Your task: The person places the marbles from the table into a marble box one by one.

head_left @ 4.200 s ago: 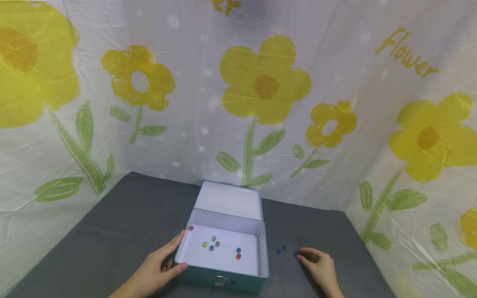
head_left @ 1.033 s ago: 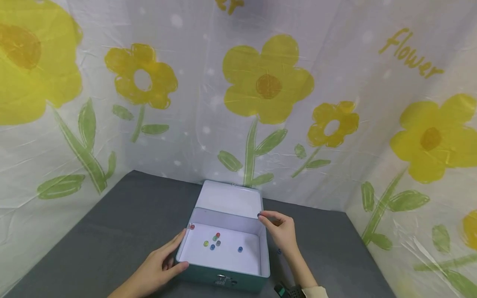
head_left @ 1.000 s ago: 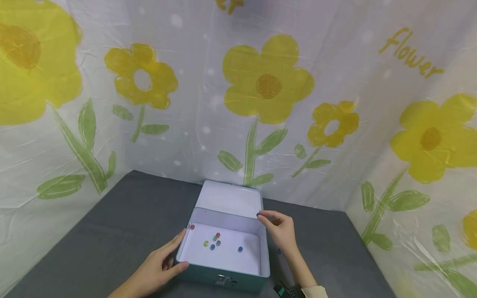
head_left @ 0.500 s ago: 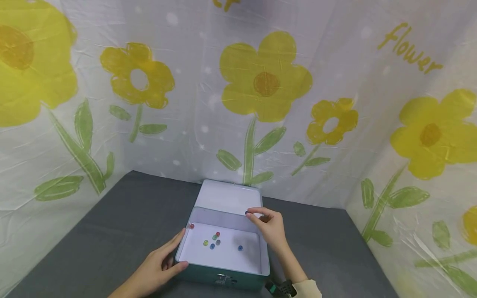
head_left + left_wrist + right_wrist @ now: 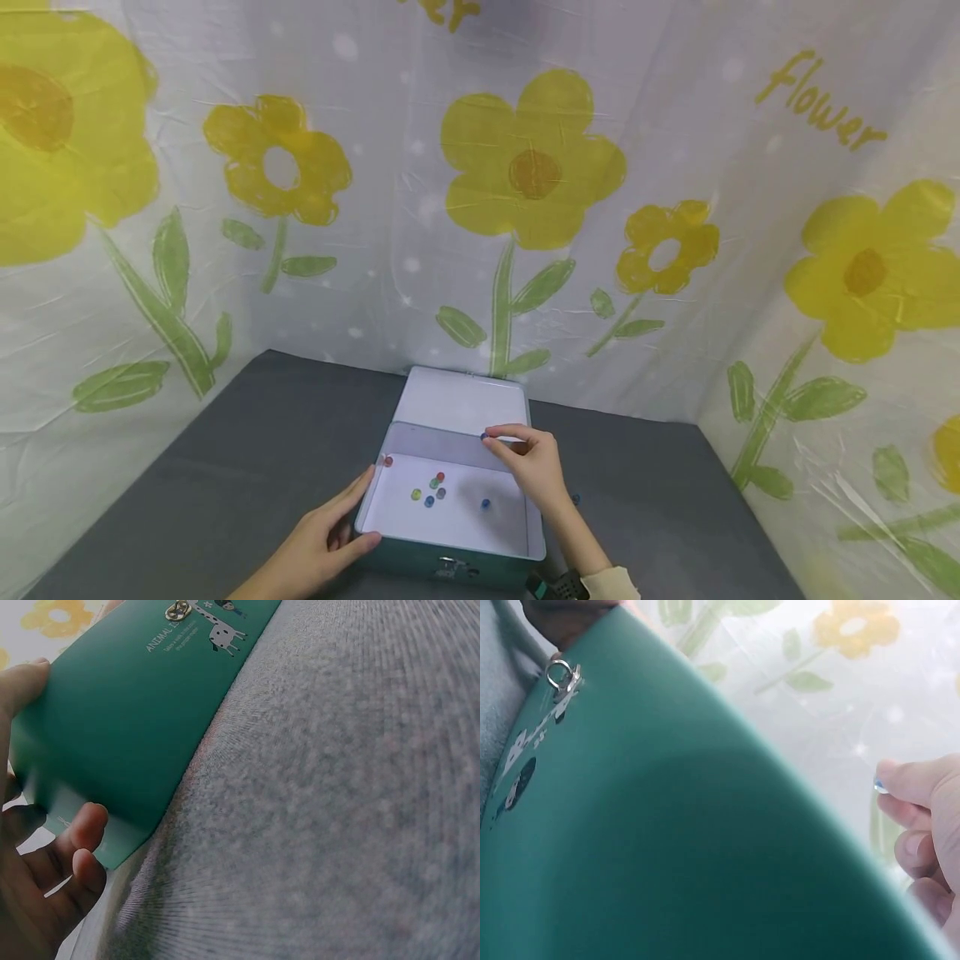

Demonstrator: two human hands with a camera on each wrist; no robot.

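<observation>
A green tin box (image 5: 420, 558) with a white inside stands with its lid (image 5: 461, 400) tipped back. At its front left corner, my left hand (image 5: 315, 533) grips the tin, the thumb on the front rim and the fingers along the left side. Over the back right part hovers my right hand (image 5: 532, 467), pinching a small blue bead (image 5: 484, 437) between thumb and fingertips. The right wrist view shows this bead (image 5: 879, 784) too. On the box floor lie several small beads, among them a red bead (image 5: 440, 477), a yellow bead (image 5: 416, 494) and a blue bead (image 5: 486, 503).
Another blue bead (image 5: 576, 500) lies on the dark grey table (image 5: 660, 500) right of the box, partly behind the right forearm. A flower-printed curtain (image 5: 375, 250) hangs along the table's back and sides. The box front carries a metal clasp (image 5: 561, 679).
From the table right of the box, my right hand has carried a blue bead up and left over the box. One red bead inside now lies farther left. My left hand stays put.
</observation>
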